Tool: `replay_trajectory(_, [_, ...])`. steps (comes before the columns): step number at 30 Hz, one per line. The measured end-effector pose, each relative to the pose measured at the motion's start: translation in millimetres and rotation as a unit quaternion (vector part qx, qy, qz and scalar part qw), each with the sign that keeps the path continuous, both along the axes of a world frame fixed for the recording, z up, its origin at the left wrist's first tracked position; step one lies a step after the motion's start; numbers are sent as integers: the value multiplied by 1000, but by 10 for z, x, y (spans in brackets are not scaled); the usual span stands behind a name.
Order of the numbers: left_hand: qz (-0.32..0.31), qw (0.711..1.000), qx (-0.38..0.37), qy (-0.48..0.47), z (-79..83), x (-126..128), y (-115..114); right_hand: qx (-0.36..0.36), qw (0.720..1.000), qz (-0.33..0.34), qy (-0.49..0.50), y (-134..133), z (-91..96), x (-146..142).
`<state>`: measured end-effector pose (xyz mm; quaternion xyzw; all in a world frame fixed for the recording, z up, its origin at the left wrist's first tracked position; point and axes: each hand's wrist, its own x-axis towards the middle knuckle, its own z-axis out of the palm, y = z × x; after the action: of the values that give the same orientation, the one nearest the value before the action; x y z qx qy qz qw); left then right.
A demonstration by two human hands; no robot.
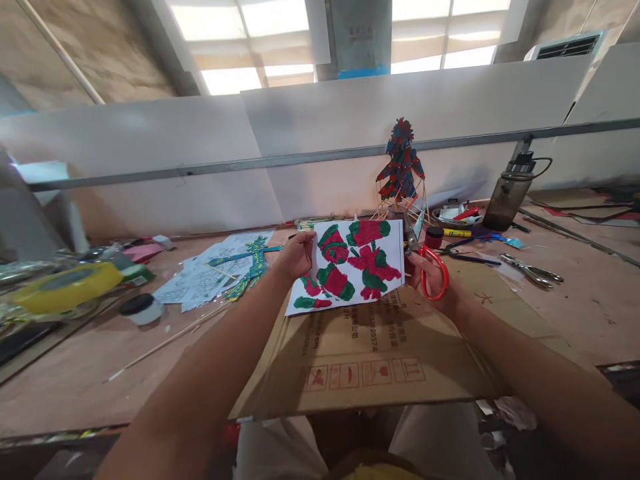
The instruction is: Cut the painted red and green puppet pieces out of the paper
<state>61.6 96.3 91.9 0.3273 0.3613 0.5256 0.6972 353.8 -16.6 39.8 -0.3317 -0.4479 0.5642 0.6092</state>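
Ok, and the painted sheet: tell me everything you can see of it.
The sheet is white, thin and paper-like, its visible face covered with separate, rough-edged red and green painted shapes. It looks almost flat, tilted to face the camera, its lower edge rising toward the right. The left grip holds its upper left edge; the right grip, also holding red-handled scissors, is at its right edge. It's above the cardboard; can't tell whether they touch.

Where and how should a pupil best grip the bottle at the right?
Probably round the bottle at mid-body, below its black lid, coming from the near side: it stands on the table, its long body looks cylindrical, and the loop juts rightward.
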Motion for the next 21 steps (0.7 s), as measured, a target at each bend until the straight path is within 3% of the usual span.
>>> replay_trajectory(8, [111, 992, 3, -65, -196, 208, -162, -7, 999, 10, 36, 30, -44, -24])
replay_trajectory(15, [157, 979, -7, -132, -391, 456, -295, 9, 996, -49, 75, 45, -65, 7])
replay_trajectory(21, [131, 976, -28, -174, -480, 461, -408, 5, 997, -47, 54, 106, -53, 144])
